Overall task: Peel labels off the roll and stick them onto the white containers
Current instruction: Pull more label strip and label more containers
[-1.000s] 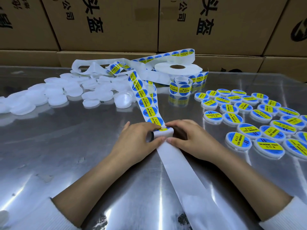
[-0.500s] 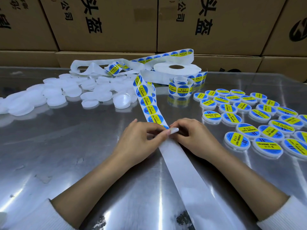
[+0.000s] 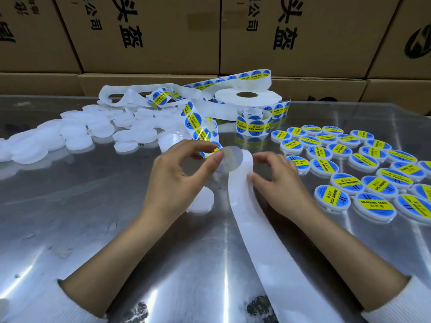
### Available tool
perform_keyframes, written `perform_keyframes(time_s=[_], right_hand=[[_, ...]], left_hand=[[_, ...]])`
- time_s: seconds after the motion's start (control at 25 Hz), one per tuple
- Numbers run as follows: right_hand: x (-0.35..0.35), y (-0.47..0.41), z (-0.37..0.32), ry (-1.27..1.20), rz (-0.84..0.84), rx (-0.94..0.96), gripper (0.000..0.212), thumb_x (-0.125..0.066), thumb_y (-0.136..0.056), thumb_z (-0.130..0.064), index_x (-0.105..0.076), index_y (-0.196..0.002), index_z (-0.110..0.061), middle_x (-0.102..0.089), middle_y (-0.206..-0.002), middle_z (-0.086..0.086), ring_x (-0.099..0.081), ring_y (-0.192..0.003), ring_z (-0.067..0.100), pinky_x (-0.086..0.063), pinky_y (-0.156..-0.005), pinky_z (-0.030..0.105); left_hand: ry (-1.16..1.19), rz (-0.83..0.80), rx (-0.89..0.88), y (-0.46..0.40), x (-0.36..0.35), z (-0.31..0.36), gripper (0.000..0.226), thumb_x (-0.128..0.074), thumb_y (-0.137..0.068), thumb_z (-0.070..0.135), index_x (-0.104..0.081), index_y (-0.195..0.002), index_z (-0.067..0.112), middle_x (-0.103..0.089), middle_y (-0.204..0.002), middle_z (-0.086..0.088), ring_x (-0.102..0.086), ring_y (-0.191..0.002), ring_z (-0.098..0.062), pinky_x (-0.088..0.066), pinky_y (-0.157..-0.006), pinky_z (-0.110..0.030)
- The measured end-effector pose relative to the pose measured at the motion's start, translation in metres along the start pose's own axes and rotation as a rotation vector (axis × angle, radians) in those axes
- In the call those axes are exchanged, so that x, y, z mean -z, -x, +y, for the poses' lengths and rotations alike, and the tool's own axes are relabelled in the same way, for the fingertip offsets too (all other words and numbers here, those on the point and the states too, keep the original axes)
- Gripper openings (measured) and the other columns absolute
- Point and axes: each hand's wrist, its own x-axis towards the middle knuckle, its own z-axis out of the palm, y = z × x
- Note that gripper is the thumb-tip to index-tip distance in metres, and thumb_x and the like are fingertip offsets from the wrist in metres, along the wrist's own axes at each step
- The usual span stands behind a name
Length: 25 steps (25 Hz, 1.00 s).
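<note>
Left hand (image 3: 177, 183) pinching peeled label (image 3: 229, 158) above white container (image 3: 201, 202), right hand (image 3: 277, 183) gripping backing strip (image 3: 251, 220) beside it

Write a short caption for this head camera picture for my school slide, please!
Left hand lifts a peeled label off the backing strip held by the right hand.

Labels (image 3: 256, 129) — "SOLDERING PASTE".

Packing workshop: stacked cartons (image 3: 149, 31) (printed) behind steel table (image 3: 70, 206).
</note>
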Motion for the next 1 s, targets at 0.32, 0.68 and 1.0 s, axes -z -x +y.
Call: perform_keyframes(time_s=[0.32, 0.68, 1.0], right_hand=[[0.009, 0.004, -0.028, -0.677, 0.029, -0.079, 0.028, -0.046, -0.098, -0.023, -0.065, -0.077, -0.019, -0.061, -0.059, 0.001, -0.049, -0.048, 0.001, -0.037, -0.048, 0.010], [0.011, 0.007, -0.028, -0.813, -0.187, -0.157, 0.007, -0.061, -0.088, -0.017, -0.066, -0.090, -0.021, -0.065, -0.063, -0.012, -0.052, -0.054, 0.000, -0.037, -0.062, 0.020], [0.010, 0.005, -0.023, -0.843, -0.010, -0.204, 0.014, -0.065, -0.086, -0.012, -0.062, -0.097, -0.021, -0.067, -0.083, 0.001, -0.057, -0.072, 0.006, -0.043, -0.060, 0.015]], left_hand=[[-0.081, -0.032, -0.068, 0.000, -0.001, -0.004, 0.025, -0.068, -0.079, 0.039, -0.071, -0.094, 0.019, -0.067, -0.090, 0.012, -0.060, -0.080, -0.008, -0.045, -0.076, -0.018], [-0.170, -0.115, -0.119, 0.000, -0.001, -0.013, 0.035, -0.070, -0.072, 0.048, -0.070, -0.096, 0.023, -0.064, -0.093, 0.011, -0.057, -0.084, -0.002, -0.046, -0.077, -0.022], [-0.620, -0.597, 0.154, -0.004, 0.013, -0.029, 0.093, -0.063, -0.049, 0.083, -0.046, -0.125, 0.032, -0.043, -0.117, 0.012, -0.040, -0.115, -0.011, -0.039, -0.100, -0.033]])
